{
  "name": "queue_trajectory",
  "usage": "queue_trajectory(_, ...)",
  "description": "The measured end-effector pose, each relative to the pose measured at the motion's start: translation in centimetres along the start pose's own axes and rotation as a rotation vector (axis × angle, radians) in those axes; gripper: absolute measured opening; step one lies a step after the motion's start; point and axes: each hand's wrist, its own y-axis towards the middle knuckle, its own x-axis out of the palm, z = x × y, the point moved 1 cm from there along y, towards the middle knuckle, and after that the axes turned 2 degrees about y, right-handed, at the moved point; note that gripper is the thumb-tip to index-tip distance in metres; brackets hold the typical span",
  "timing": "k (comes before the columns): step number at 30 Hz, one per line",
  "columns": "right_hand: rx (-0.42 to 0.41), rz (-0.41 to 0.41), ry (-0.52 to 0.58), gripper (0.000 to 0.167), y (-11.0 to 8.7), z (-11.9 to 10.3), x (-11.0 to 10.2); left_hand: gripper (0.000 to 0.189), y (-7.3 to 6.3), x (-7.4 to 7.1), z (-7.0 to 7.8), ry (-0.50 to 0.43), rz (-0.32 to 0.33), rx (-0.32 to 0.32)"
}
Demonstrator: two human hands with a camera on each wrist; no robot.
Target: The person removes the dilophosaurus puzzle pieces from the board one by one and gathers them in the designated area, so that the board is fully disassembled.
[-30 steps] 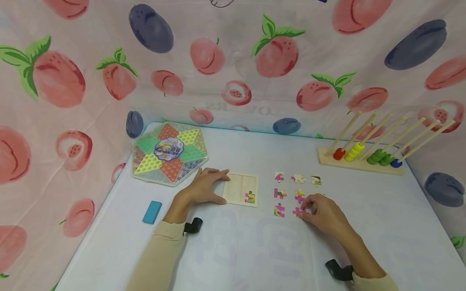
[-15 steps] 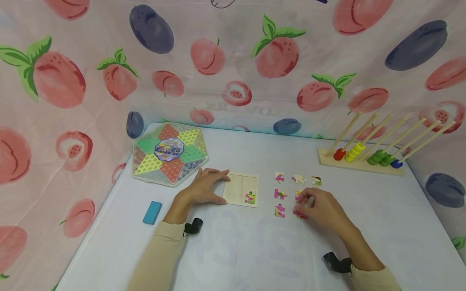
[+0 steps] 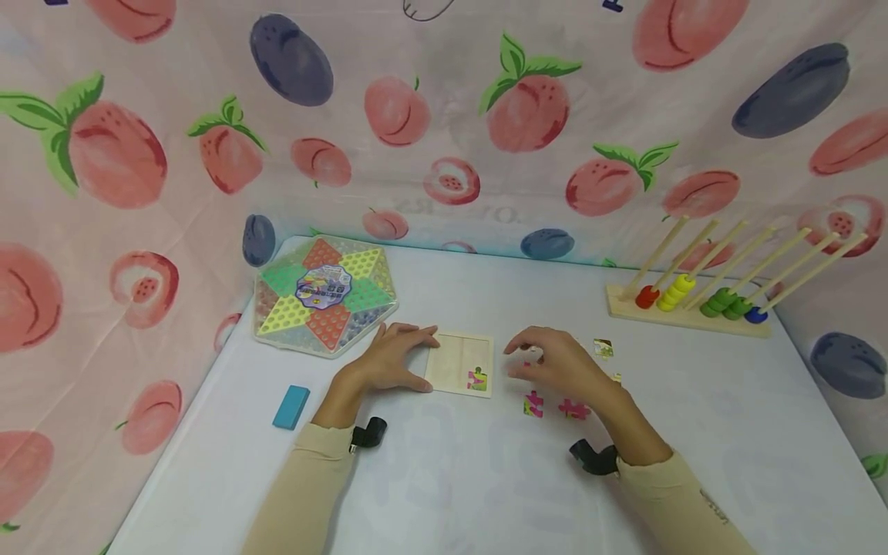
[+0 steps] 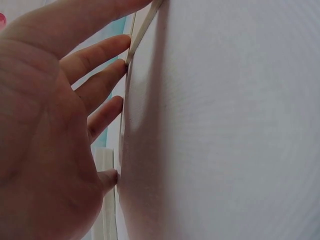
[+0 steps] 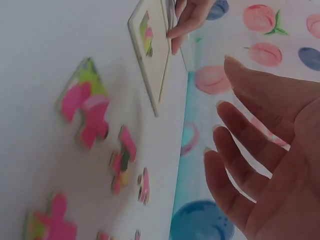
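My left hand (image 3: 390,358) rests at the left edge of a small square wooden puzzle board (image 3: 445,362), thumb and forefinger spread to its corners. The left wrist view shows the fingers of that hand (image 4: 60,110) fairly straight, tips at the edge. One pink and green jigsaw piece (image 3: 477,378) lies in the board's lower right corner. My right hand (image 3: 562,366) hovers just right of the board, over loose jigsaw pieces (image 3: 533,405), hiding several. In the right wrist view its fingers (image 5: 240,155) are loosely bent, thumb apart, holding nothing. Loose pieces (image 5: 90,107) lie flat below it.
A star-patterned Chinese checkers board (image 3: 323,297) lies at the back left, with a blue block (image 3: 291,407) nearer me. At the back right stands a wooden peg rack (image 3: 687,312) with coloured beads. Fruit-printed cloth (image 3: 451,116) hangs behind the white table (image 3: 444,478).
My right hand has moved left from the lower middle pieces to beside the board, uncovering the lower middle piece. The left hand and the board have stayed in place.
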Motion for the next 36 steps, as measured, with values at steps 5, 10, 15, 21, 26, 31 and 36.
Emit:
queue_trajectory(5,-0.081,-0.087,-0.008,0.029,1.6,-1.2,0.8,0.069,0.0,0.1,-0.1,0.012,-0.001,-0.003)
queue_trajectory(10,-0.050,-0.178,-0.017,0.031,2.3,-1.7,2.3,0.069,0.0,0.1,0.0,0.011,-0.004,-0.014)
queue_trajectory(15,-0.016,-0.215,-0.053,0.031,2.3,-1.7,3.9,0.069,-0.1,0.1,0.1,0.012,-0.005,-0.008)
queue_trajectory(21,0.011,-0.207,-0.138,0.029,2.3,-1.8,4.9,0.069,0.0,0.2,0.1,0.001,0.006,-0.005)
queue_trajectory(26,0.003,-0.197,-0.174,0.032,2.2,-2.2,5.0,0.069,0.0,0.2,0.0,0.001,0.009,-0.003)
queue_trajectory(31,0.002,-0.193,-0.199,0.034,2.3,-2.4,5.2,0.069,-0.1,0.1,0.1,0.006,0.007,-0.004)
queue_trajectory(36,0.000,-0.198,-0.213,0.033,2.5,-2.3,5.3,0.069,-0.1,0.0,0.1,0.008,0.000,-0.008)
